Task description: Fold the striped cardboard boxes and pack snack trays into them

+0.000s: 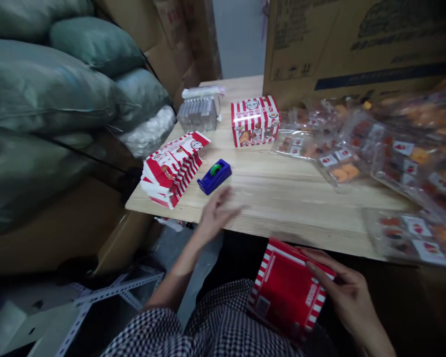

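In my right hand (344,285) is a red cardboard box (288,285) with red-and-white striped edges, held over my lap below the table's front edge. My fingers close on its right side. My left hand (216,213) is in the air near the table edge, blurred, with its fingers apart and nothing in them. Just beyond it sits a blue tape dispenser (215,177) carrying a green roll. To the left lies a stack of flattened striped cartons (173,171). A folded-up striped box (254,121) stands farther back.
Clear plastic packs of toy food (344,166) are heaped along the table's (282,198) right side. Clear plastic cases (197,113) stand at the back left. A large brown carton (357,54) rises behind the packs. Stuffed green sacks (44,84) are piled at left, above a metal frame (122,287).
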### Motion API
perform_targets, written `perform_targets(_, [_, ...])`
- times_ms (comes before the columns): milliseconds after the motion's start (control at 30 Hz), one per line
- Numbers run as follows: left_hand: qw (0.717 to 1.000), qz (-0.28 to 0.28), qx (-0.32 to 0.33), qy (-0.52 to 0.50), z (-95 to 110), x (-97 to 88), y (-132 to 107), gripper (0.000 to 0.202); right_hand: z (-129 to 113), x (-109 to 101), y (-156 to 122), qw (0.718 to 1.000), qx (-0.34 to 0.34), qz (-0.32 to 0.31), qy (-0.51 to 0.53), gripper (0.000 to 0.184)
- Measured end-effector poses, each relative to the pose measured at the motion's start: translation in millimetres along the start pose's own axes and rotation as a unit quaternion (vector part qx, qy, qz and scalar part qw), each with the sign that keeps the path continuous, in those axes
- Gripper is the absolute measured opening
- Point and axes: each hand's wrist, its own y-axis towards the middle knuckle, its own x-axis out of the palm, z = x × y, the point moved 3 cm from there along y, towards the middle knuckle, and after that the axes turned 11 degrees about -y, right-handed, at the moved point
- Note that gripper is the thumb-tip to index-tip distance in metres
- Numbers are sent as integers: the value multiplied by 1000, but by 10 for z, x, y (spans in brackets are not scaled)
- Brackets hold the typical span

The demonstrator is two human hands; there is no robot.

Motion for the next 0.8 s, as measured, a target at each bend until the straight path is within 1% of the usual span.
perform_targets(33, [992, 92, 34, 75, 1, -229, 143, 52, 33, -62, -10, 1000, 3, 20, -3, 24])
perform_targets(67, [977, 158, 44, 133, -13, -440, 282, 47, 52, -113, -23, 999, 4, 37, -9, 26])
perform_targets(100, [965, 198, 25, 172, -47, -628, 418, 40, 54, -150, -37, 999, 2, 50, -15, 27])
perform_targets(133, [960, 202, -13, 191, -97, -779, 550, 30, 40, -171, -50, 998, -4, 59, -19, 27])
perform_targets(167, [962, 193, -35, 192, -138, -898, 671, 22, 14, -176, -61, 998, -14, 65, -22, 27])
perform_targets(200, [964, 180, -57, 189, -174, -988, 776, 19, -20, -166, -69, 997, -24, 66, -25, 25])
perform_targets(233, [967, 162, -77, 181, -202, -1052, 864, 19, -58, -145, -73, 997, -35, 66, -27, 24])
perform_targets(333, [976, 111, -123, 144, -245, -1138, 1031, 26, -145, -62, -68, 996, -60, 60, -31, 22])
perform_targets(400, [979, 77, -153, 111, -263, -1151, 1074, 27, -164, -25, -55, 995, -69, 56, -34, 23])
perform_targets(467, [980, 55, -178, 73, -290, -1161, 1079, 27, -160, -20, -35, 995, -69, 55, -40, 25])
perform_targets(533, [979, 49, -197, 34, -327, -1178, 1068, 30, -150, -36, -8, 996, -62, 52, -43, 26])
perform_targets(667, [973, 56, -221, -32, -381, -1216, 1051, 35, -156, -66, 65, 997, -57, 40, -41, 26])
perform_targets(800, [968, 62, -225, -91, -352, -1220, 1041, 35, -150, -44, 116, 997, -59, 39, -37, 25])
